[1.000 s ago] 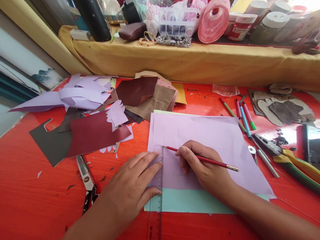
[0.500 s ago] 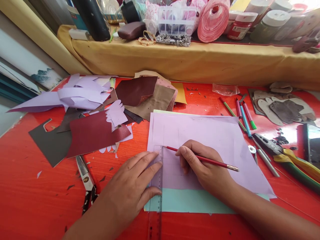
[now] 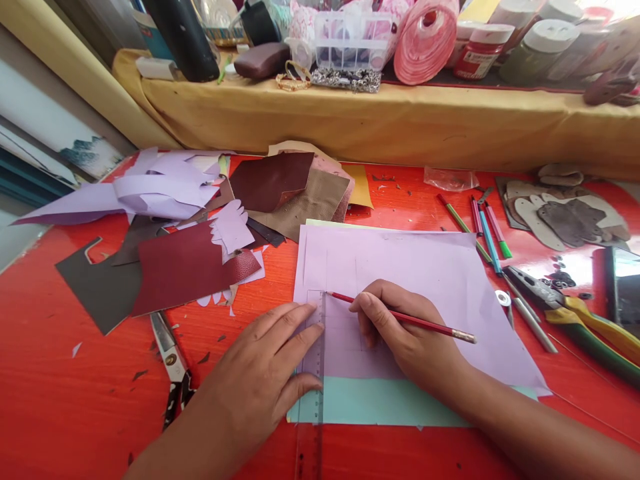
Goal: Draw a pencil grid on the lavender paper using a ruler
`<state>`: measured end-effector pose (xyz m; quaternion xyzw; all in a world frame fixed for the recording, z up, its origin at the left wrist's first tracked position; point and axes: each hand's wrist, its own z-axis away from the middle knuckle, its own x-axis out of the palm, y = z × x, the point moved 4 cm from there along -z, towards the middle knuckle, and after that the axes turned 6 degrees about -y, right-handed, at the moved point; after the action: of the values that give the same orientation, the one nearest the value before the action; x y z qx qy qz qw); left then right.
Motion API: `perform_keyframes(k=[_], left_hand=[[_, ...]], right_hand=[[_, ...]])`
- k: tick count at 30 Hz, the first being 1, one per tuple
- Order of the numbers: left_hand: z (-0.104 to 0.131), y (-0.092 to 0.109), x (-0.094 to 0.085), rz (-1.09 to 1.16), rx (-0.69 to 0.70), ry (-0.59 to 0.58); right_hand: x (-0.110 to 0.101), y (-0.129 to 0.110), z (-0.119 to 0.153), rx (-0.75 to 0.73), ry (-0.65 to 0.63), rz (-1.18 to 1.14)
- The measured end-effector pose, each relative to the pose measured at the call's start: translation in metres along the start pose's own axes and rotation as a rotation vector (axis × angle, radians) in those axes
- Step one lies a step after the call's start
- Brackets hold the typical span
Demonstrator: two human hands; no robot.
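My left hand [image 3: 270,360] lies with its fingers spread on a clear ruler [image 3: 314,400], pressing it upright along the left side of a purple sheet [image 3: 415,267]. Between the fingers of my right hand [image 3: 405,327] is a red pencil [image 3: 430,324], its tip touching the sheet beside the ruler's upper end. Thin pencil lines show on the purple sheet. Under it, a turquoise sheet [image 3: 390,403] sticks out at the bottom edge.
Scissors [image 3: 173,360], leather pieces [image 3: 185,267] and purple scraps [image 3: 165,193] lie at the left. Felt pens [image 3: 490,240], pliers [image 3: 565,307] and a dark phone-like object [image 3: 625,287] are at the right. Behind stands a cloth-covered shelf [image 3: 350,123] with jars.
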<state>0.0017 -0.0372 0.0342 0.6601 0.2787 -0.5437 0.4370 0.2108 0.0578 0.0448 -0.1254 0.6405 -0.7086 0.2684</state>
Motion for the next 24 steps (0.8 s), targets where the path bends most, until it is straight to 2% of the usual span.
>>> perform_keyframes(k=[16, 24], left_hand=[[0.0013, -0.0006, 0.0013, -0.004, -0.010, -0.003], [0.0019, -0.0006, 0.0016, 0.012, -0.013, 0.000]], right_hand=[[0.0008, 0.0001, -0.0006, -0.005, -0.001, 0.014], [-0.0020, 0.0023, 0.0020, -0.023, 0.018, -0.071]])
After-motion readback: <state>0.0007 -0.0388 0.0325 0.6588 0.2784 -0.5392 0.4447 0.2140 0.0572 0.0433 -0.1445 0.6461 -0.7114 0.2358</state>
